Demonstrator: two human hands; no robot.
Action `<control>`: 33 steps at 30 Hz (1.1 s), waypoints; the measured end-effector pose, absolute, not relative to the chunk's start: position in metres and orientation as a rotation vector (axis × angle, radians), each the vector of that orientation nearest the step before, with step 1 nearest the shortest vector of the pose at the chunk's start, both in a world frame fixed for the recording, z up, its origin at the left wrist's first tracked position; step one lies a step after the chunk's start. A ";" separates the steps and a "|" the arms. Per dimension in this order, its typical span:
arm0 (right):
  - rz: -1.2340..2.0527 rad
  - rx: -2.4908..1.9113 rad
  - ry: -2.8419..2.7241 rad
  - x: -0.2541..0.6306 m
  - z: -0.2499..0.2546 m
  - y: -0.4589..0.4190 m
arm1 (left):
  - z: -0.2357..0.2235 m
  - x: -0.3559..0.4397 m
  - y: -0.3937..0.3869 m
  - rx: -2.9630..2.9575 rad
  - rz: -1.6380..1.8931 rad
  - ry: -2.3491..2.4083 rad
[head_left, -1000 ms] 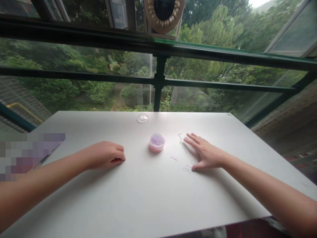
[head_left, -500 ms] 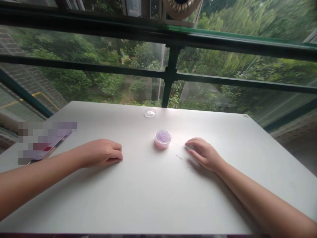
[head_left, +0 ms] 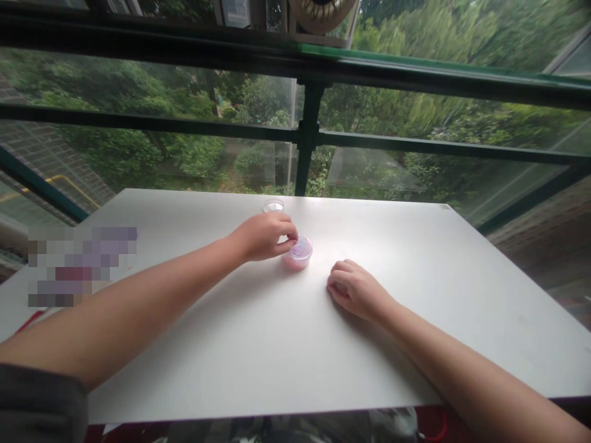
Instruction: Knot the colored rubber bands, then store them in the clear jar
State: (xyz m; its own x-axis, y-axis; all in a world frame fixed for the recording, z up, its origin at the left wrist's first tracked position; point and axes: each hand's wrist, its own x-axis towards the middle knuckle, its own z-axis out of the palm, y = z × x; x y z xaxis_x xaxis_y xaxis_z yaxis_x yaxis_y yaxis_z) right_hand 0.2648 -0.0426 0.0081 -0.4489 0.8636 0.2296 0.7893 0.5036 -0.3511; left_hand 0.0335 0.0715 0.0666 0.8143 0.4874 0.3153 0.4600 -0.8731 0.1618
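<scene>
A small round pink tub [head_left: 298,253] full of tiny pink and purple loops stands near the middle of the white table [head_left: 258,344]. My left hand [head_left: 263,237] reaches across to it, fingers curled, with the fingertips on the tub's left rim. My right hand [head_left: 353,289] rests on the table to the right of the tub with its fingers curled under. What those fingers cover is hidden. The tub's clear round lid [head_left: 273,205] lies behind the left hand, near the far edge.
A blurred-out flat item [head_left: 78,264] lies at the table's left edge. A dark green railing [head_left: 305,135] with glass panels runs just behind the table, trees beyond it. The table's near edge crosses the bottom of the view.
My left hand has moved right and forward from the bare table to the tub's rim. My right hand has gone from flat and spread to curled, covering the loose loops that lay there.
</scene>
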 end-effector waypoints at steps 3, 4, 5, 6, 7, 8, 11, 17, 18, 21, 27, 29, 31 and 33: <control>0.280 -1.363 -2.436 0.281 0.018 -0.051 | 0.063 0.044 0.081 2.926 0.448 0.704; 0.287 -1.361 -2.428 0.289 0.022 -0.054 | 0.062 0.045 0.083 2.918 0.427 0.688; 0.288 -1.374 -2.394 0.298 0.026 -0.056 | 0.061 0.045 0.085 2.907 0.414 0.672; 0.276 -1.415 -2.332 0.307 0.029 -0.059 | 0.061 0.044 0.085 2.894 0.407 0.656; 0.255 -1.487 -2.256 0.316 0.032 -0.062 | 0.061 0.042 0.085 2.881 0.402 0.642; 0.238 -1.585 -2.185 0.324 0.034 -0.065 | 0.062 0.041 0.085 2.868 0.398 0.633; 0.260 -1.881 -2.123 0.336 0.034 -0.072 | 0.067 0.038 0.081 2.820 0.396 0.639; 0.252 -1.978 -2.192 0.310 0.024 -0.073 | 0.063 0.032 0.077 2.668 0.549 0.744; 0.269 -1.979 -2.186 0.305 0.023 -0.071 | 0.060 0.031 0.077 2.635 0.579 0.756; 0.388 -1.993 -2.182 0.295 0.023 -0.067 | 0.047 0.031 0.076 2.563 0.638 0.781; 0.547 -1.913 -2.251 0.284 0.031 -0.067 | 0.040 0.038 0.074 2.604 0.636 0.728; 0.544 -1.884 -2.289 0.279 0.033 -0.068 | 0.044 0.040 0.075 2.637 0.588 0.740; 0.497 -1.870 -2.339 0.274 0.035 -0.069 | 0.048 0.042 0.078 2.663 0.512 0.779; 0.432 -1.860 -2.390 0.271 0.034 -0.070 | 0.053 0.044 0.081 2.692 0.418 0.827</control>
